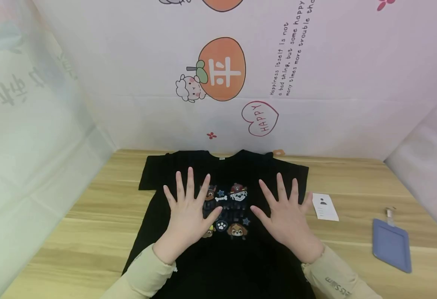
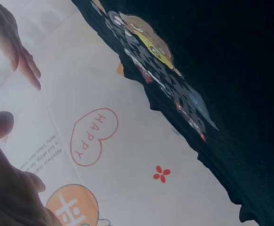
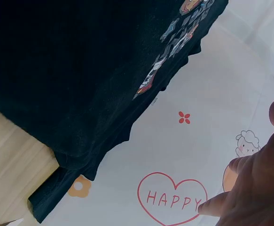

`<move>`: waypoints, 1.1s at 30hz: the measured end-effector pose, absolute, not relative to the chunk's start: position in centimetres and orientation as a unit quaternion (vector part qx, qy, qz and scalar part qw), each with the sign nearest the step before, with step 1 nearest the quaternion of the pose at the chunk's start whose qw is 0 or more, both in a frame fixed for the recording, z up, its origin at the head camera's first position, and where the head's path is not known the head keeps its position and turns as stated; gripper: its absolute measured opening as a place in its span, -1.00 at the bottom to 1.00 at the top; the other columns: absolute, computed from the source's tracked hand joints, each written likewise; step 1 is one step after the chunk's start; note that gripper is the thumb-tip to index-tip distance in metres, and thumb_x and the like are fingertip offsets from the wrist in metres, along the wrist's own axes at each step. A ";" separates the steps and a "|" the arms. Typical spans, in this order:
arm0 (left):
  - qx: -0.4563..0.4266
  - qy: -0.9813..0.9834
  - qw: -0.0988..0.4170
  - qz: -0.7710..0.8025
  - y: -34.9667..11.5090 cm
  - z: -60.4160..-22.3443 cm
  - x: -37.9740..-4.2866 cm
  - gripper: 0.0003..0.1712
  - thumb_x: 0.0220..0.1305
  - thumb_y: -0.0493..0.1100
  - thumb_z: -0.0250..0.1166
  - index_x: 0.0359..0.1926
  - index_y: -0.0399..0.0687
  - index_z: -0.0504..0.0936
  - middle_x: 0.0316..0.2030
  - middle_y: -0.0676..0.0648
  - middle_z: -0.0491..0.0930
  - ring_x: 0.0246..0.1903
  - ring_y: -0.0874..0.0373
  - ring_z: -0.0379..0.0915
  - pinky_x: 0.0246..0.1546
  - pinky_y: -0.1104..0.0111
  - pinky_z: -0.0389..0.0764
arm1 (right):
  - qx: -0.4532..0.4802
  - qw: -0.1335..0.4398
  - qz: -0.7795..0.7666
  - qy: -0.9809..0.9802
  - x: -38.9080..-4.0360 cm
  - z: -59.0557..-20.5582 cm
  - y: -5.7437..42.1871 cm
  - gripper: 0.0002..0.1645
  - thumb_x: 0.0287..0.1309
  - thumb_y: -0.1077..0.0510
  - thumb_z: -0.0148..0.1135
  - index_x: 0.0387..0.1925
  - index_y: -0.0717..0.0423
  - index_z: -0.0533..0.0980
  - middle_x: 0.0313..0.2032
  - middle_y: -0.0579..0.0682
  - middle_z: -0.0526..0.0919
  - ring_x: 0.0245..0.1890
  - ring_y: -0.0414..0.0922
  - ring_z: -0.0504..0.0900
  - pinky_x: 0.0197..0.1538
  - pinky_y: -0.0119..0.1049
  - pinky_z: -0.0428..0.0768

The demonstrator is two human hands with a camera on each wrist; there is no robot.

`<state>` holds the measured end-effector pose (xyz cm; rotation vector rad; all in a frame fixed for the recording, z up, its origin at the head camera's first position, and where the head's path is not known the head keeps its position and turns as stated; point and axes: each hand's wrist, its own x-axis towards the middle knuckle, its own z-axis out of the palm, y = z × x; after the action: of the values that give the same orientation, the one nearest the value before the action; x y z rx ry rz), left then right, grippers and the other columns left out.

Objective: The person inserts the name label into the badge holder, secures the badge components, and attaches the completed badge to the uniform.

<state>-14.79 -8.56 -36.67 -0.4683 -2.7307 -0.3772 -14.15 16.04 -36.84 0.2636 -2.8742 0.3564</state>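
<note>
A black T-shirt [image 1: 225, 265] with cartoon dog faces, stars and a bone printed on its chest lies spread on the wooden table, collar toward the back. Over its left half is my left hand [image 1: 188, 216], fingers straight and fanned out, holding nothing. My right hand [image 1: 287, 218] is spread the same way over the right half, also holding nothing. Both wrist views show the shirt below the hands; the left hand [image 2: 10, 174] and right hand [image 3: 263, 174] appear at the edges there.
Right of the shirt, a white printed card [image 1: 325, 207] lies on the wooden table [image 1: 80, 232]. Farther right is a blue badge holder [image 1: 391, 245] with a metal clip. A white printed cloth [image 1: 147, 83] hangs behind the table, with further pale sheets at both sides.
</note>
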 end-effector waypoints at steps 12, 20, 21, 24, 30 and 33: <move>-0.160 -0.965 0.157 -0.133 -8.3 -36.8 -14.7 -0.06 0.24 0.32 0.09 0.49 0.14 -0.09 0.47 -0.20 -0.52 0.41 -0.23 -0.73 0.22 -0.39 -0.45 | 0.086 0.114 0.124 -0.982 -13.9 -36.8 16.4 -0.14 0.21 -0.41 -0.07 0.43 -0.17 0.09 0.46 0.28 -0.17 0.37 0.48 -0.26 0.15 0.57 -0.35; -0.170 -0.961 0.170 -0.137 -8.1 -36.8 -14.6 -0.09 0.26 0.29 0.10 0.48 0.13 -0.05 0.47 -0.21 -0.51 0.41 -0.26 -0.72 0.20 -0.41 -0.44 | 0.082 0.106 0.122 -0.983 -13.6 -36.9 17.1 -0.14 0.22 -0.40 -0.07 0.43 -0.14 0.10 0.45 0.30 -0.16 0.36 0.49 -0.27 0.14 0.57 -0.37; -0.170 -0.961 0.168 -0.138 -8.1 -36.9 -14.6 -0.10 0.26 0.28 0.10 0.48 0.13 -0.04 0.47 -0.20 -0.51 0.41 -0.26 -0.72 0.20 -0.41 -0.44 | 0.083 0.105 0.124 -0.983 -13.6 -36.9 17.2 -0.14 0.22 -0.40 -0.06 0.43 -0.14 0.10 0.45 0.30 -0.16 0.36 0.49 -0.28 0.14 0.57 -0.37; -0.171 -0.961 0.164 -0.142 -8.1 -37.0 -14.5 -0.10 0.26 0.28 0.10 0.48 0.13 -0.04 0.47 -0.19 -0.52 0.41 -0.25 -0.73 0.20 -0.40 -0.46 | 0.081 0.100 0.121 -0.984 -13.5 -37.1 17.7 -0.14 0.22 -0.41 -0.07 0.44 -0.15 0.08 0.46 0.29 -0.18 0.37 0.48 -0.29 0.14 0.57 -0.38; -0.173 -0.953 0.150 -0.196 -8.6 -36.5 -14.3 -0.10 0.28 0.23 0.12 0.49 0.14 -0.09 0.47 -0.21 -0.48 0.41 -0.23 -0.71 0.23 -0.35 -0.51 | 0.066 0.098 0.102 -0.988 -13.3 -37.1 19.6 -0.14 0.21 -0.42 -0.07 0.43 -0.19 0.07 0.46 0.29 -0.18 0.38 0.46 -0.29 0.14 0.56 -0.44; -0.180 -0.946 0.144 -0.228 -8.9 -36.1 -14.1 -0.07 0.28 0.19 0.14 0.49 0.11 -0.13 0.47 -0.23 -0.43 0.43 -0.22 -0.66 0.28 -0.29 -0.48 | 0.064 0.096 0.089 -0.989 -13.0 -37.0 21.0 -0.15 0.22 -0.41 -0.07 0.43 -0.19 0.06 0.44 0.34 -0.13 0.37 0.49 -0.27 0.13 0.58 -0.41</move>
<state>-14.08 -8.88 -36.15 -0.5186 -2.7271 -0.6587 -13.03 21.02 -36.99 0.1900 -2.9309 0.2633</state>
